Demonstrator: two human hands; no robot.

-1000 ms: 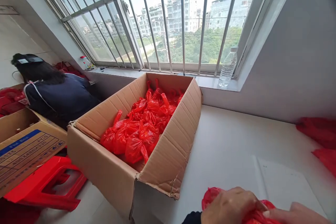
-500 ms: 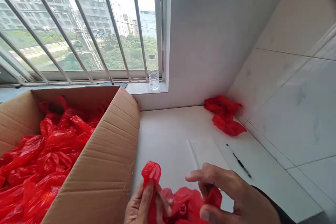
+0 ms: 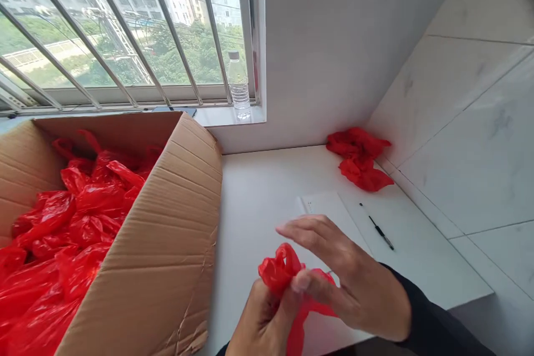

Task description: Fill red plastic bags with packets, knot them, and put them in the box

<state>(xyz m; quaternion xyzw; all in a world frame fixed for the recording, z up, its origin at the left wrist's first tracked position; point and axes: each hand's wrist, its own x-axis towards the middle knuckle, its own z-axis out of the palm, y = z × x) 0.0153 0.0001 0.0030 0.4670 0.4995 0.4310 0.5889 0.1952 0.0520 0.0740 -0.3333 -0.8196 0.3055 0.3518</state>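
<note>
A thin red plastic bag is bunched in my left hand. Its gathered end, with a small loop, pokes out above the closed fingers, and the rest hangs below toward the right. My right hand hovers just over it, fingers stretched out and the thumb apart from them. That thumb's tip lies against the bag beside my left thumb; I cannot tell whether it presses on it.
At the left stands a cardboard box full of red plastic bags. More crumpled red bags lie in the far corner of the white table. A black pen rests near a flat white sheet. A clear bottle stands on the windowsill.
My left hand has moved right with the bag, and the hands are closer together. My right hand's fingers have straightened and let go of the bag's other part. The view has tilted down.
</note>
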